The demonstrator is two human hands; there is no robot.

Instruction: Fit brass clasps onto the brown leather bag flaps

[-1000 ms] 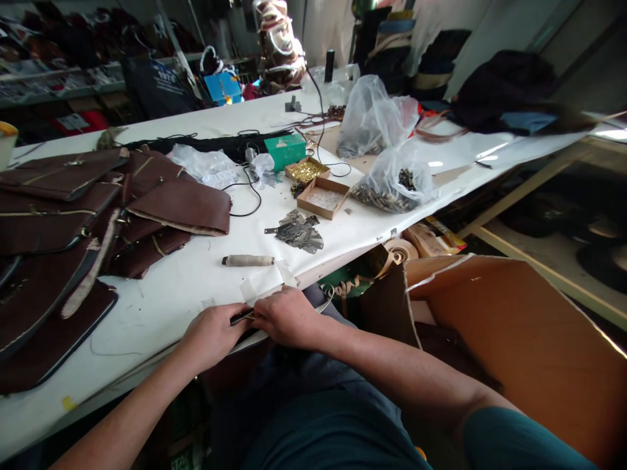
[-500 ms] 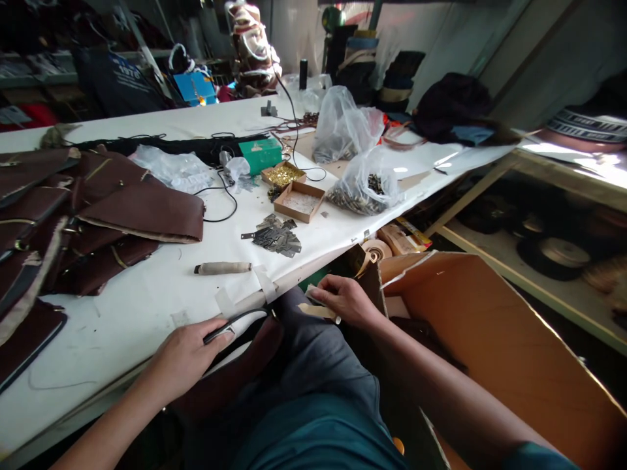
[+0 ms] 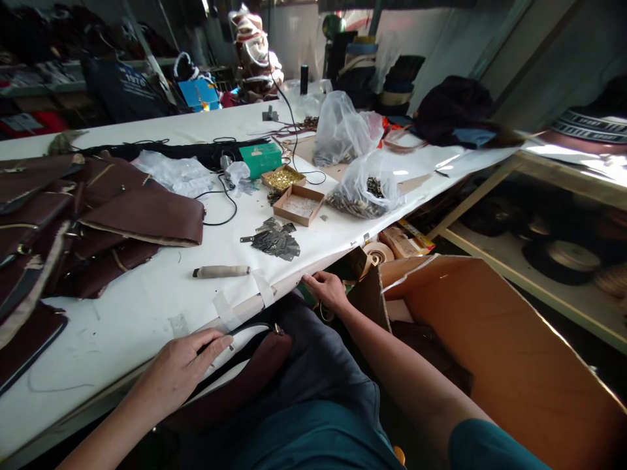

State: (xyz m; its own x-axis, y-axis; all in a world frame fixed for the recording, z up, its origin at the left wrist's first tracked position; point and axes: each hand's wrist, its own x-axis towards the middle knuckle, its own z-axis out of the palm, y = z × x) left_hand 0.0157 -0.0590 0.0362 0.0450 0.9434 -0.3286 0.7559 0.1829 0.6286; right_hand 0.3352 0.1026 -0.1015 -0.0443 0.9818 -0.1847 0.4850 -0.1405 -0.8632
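A dark brown leather bag (image 3: 255, 378) lies in my lap, tilted, with a black-edged opening and a pale strip showing inside. My left hand (image 3: 183, 369) is closed on the black edge, thumb on top. At the front edge of the white table, my right hand (image 3: 327, 290) has its thumb and forefinger pinched together. What they pinch is too small to make out. Below its palm hangs a thin ring-shaped thing (image 3: 324, 312), partly hidden. On the table nearby lie a grey-wrapped tool handle (image 3: 223, 271) and a pile of flat metal pieces (image 3: 277, 240).
Brown leather pieces (image 3: 142, 209) are heaped at the left. Small cardboard trays (image 3: 300, 203) and plastic bags of metal parts (image 3: 365, 189) stand farther back. A large open cardboard box (image 3: 480, 313) is close at my right, beside a wooden shelf (image 3: 514, 251).
My right hand has moved up and forward to the table edge; the beige strip beside it is out of sight. My left hand has shifted slightly down and left along the bag.
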